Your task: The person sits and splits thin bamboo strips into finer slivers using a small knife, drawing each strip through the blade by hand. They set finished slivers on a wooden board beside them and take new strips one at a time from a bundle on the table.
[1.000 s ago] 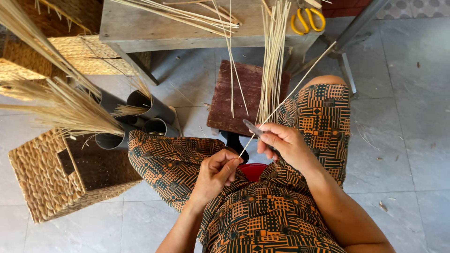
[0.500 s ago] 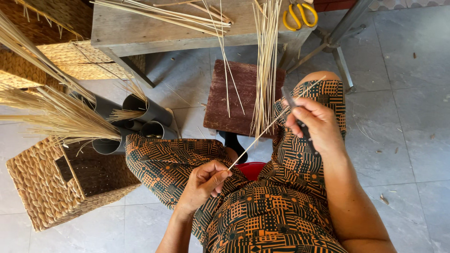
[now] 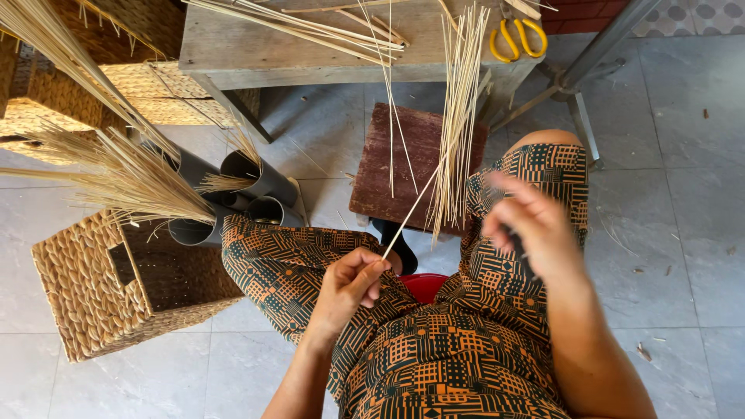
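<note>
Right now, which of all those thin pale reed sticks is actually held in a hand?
The single slanting thin pale reed stick, pinched at its lower end by the left hand. The other sticks lie on the wooden table or hang from its edge, untouched.

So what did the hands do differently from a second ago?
The right hand swept up along the thin stick toward the knee, then dropped back a little; it is blurred now. The left hand kept pinching the stick's lower end. The woven basket, grey tubes and yellow scissors stayed put.

Thin reed strip pinched in left hand, blurred right hand perhaps around a blade.
</note>
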